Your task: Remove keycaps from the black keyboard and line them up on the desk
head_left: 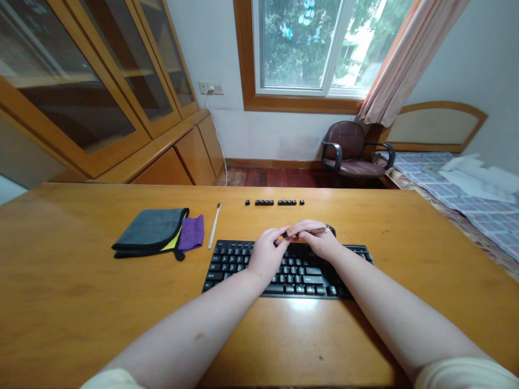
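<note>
A black keyboard (290, 278) lies on the wooden table in front of me, partly hidden by my hands and forearms. Over its top edge, my right hand (318, 237) is closed around a slim metallic stick-like tool (318, 230). My left hand (270, 249) touches or nearly touches the right one, its thumb and forefinger pinched at a small black piece (285, 235), too small to name surely. Behind the keyboard, several loose black keycaps (264, 202) form a row. A dark rounded thing (331, 230) shows just past my right hand; its kind is unclear.
Left of the keyboard lie a white toothbrush (214, 227), a purple cloth (192, 233) and a folded grey towel (150, 229) on the table (81, 302). Beyond are a glass-door cabinet (133, 108), an office chair (351, 146) and a bed (458, 178).
</note>
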`<state>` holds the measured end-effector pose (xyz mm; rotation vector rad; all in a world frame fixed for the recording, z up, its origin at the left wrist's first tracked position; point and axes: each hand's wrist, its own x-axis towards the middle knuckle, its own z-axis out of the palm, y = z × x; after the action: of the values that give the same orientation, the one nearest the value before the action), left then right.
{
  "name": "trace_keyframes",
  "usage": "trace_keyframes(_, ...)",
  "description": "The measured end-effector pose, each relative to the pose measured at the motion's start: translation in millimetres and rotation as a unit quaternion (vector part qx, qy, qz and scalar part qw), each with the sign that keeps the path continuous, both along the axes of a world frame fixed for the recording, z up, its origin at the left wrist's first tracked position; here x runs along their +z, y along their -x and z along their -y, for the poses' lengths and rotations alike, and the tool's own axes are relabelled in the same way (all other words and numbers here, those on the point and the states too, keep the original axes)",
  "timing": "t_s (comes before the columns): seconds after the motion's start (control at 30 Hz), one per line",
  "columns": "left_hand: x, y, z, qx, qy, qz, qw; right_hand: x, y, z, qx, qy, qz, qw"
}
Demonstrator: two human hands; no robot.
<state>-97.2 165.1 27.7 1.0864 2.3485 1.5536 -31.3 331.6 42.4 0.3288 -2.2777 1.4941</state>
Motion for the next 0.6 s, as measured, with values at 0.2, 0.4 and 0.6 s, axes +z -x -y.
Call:
trace_keyframes(0.2, 3.6, -1.6, 0.7, 0.006, 0.029, 0.001, 1.000, -1.6, 0.2, 0.5, 0.006, -0.008, -0.002, 1.000)
trace_keyframes(0.4, 5.5, -2.4, 0.3, 0.007, 0.028, 0.009, 1.000, -2.3, 0.1, 0.9, 0.009, 0.017, 0.005, 1.000)
trace_keyframes(0.6, 6.1, -2.2, 0.0, 0.003, 0.022, 0.012, 1.000, -1.2, -0.3, 0.3, 0.010, 0.034, 0.024, 0.999)
